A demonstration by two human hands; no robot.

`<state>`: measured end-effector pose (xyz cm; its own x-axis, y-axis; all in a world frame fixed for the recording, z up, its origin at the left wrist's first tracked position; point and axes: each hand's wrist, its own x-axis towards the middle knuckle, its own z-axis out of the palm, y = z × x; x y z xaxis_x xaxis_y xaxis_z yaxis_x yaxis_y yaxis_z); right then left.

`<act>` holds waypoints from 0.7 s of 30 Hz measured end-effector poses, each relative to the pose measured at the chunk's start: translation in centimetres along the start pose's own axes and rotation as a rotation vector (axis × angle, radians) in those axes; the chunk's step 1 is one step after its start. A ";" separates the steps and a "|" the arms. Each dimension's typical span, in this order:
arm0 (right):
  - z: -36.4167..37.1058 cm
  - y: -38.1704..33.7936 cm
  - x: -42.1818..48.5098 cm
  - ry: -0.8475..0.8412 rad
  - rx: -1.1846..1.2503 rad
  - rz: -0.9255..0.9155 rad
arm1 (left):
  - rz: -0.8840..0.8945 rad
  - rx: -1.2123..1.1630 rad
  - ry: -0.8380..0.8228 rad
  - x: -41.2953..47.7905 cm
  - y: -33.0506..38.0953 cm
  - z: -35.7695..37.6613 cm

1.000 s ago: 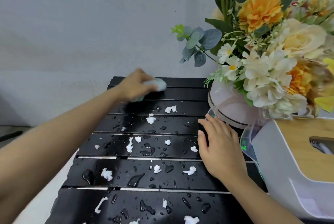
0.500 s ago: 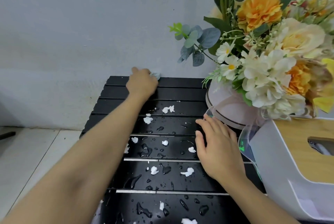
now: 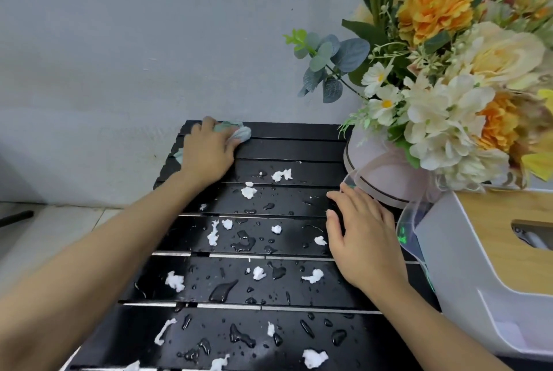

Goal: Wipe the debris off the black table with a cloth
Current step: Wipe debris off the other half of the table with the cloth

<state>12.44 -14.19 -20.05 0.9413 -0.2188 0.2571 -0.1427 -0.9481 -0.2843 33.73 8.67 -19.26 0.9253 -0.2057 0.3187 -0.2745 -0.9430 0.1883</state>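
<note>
we see a bare left hand [image 3: 208, 153] and a bare right hand [image 3: 362, 246] on forearms [image 3: 104, 254] uncovered as far as shown.

Plain grey-blue wall [image 3: 149, 41] behind, faintly scuffed low down. Pale tiled floor [image 3: 59, 221] at lower left, grout lines visible. Dark bar [image 3: 15, 218] lies on floor, left edge. Soft, even light.
</note>
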 end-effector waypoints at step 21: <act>-0.2 -0.2 0.1 -0.046 -0.022 0.017 | 0.127 -0.470 -0.481 -0.7 0.2 -3.6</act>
<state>12.53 -14.06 -19.78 0.9517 -0.2247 0.2094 -0.1652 -0.9493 -0.2676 32.13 9.53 -16.12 0.8621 -0.5028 -0.0631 -0.3721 -0.7126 0.5947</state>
